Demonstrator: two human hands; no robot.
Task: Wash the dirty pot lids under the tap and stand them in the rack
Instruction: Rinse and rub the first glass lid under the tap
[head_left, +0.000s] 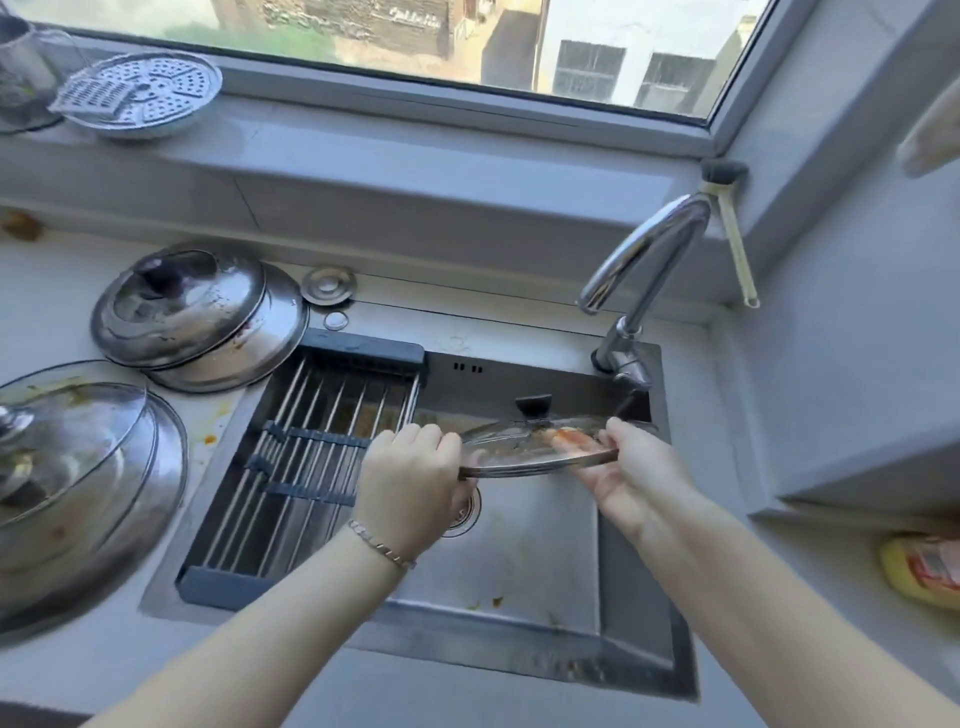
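1. Head view: the left hand (410, 478) curls its fingers over the left rim of a glass pot lid (514, 444). The right hand (631, 470) pinches the right rim, thumb on top and fingers beneath.
2. The lid is held nearly flat above the sink (545, 561), black knob (534, 404) upward, just in front of the tap (644, 244) base.
3. A reddish patch near the right rim may be food residue or the fingers seen through the glass.
4. A roll-up drying rack (322, 415) spans the sink's left part, beside the left hand.
5. On the tabletop (52, 312) left of the sink sit stacked steel lids (197, 312) and, nearer, soiled glass lids (78, 457).
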